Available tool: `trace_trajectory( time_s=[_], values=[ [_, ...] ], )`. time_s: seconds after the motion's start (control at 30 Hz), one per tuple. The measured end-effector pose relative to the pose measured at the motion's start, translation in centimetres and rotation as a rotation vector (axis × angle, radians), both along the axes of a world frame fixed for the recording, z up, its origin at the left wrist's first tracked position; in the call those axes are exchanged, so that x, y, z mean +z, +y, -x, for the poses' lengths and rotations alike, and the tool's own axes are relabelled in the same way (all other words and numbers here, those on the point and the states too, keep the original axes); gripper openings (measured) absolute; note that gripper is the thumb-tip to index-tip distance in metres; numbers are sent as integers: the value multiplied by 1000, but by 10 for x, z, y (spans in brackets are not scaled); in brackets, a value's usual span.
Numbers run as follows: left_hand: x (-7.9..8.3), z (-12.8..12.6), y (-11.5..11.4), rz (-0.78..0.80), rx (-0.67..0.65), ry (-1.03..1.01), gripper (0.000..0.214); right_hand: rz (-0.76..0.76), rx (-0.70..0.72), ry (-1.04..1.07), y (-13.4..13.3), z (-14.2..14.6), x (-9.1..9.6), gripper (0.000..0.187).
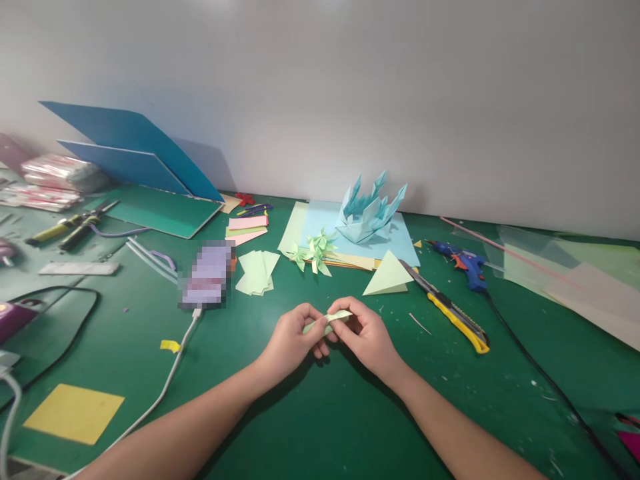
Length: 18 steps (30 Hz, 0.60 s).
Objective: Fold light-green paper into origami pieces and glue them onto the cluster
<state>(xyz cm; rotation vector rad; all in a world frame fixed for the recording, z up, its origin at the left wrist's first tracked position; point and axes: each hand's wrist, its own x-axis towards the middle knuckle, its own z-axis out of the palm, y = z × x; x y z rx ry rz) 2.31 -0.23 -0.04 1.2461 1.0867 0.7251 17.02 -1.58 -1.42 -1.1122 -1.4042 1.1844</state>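
Note:
My left hand (294, 340) and my right hand (364, 335) meet over the green table (320, 413), both pinched on one small folded pale green paper piece (332, 319). The fingers of each hand close on an end of it. Just beyond lie a pale green paper triangle (388, 275) and small green folded paper flowers (315, 252). A stack of pale green paper slips (257, 272) lies to the left of the flowers.
A yellow utility knife (450, 312) and a blue glue gun (464, 261) lie to the right. A blue origami crown (370, 209) sits on paper sheets by the wall. A phone (207, 276) with a white cable, blue boards (135, 155), pliers (70, 227) and a yellow sheet (74, 412) occupy the left.

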Motion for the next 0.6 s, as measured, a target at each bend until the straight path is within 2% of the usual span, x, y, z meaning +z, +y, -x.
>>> trace_trajectory(
  time_s=[0.17,0.27,0.6],
  values=[
    [0,1,0,-2,-3,29,27,-39,-24,-28,0,1,0,4],
    [-1,1,0,-7,-15,12,29,-69,-17,-54,0,0,0,9],
    [-2,2,-1,-31,-31,-3,32,-28,-30,-53,1,-3,-3,9]
  ],
)
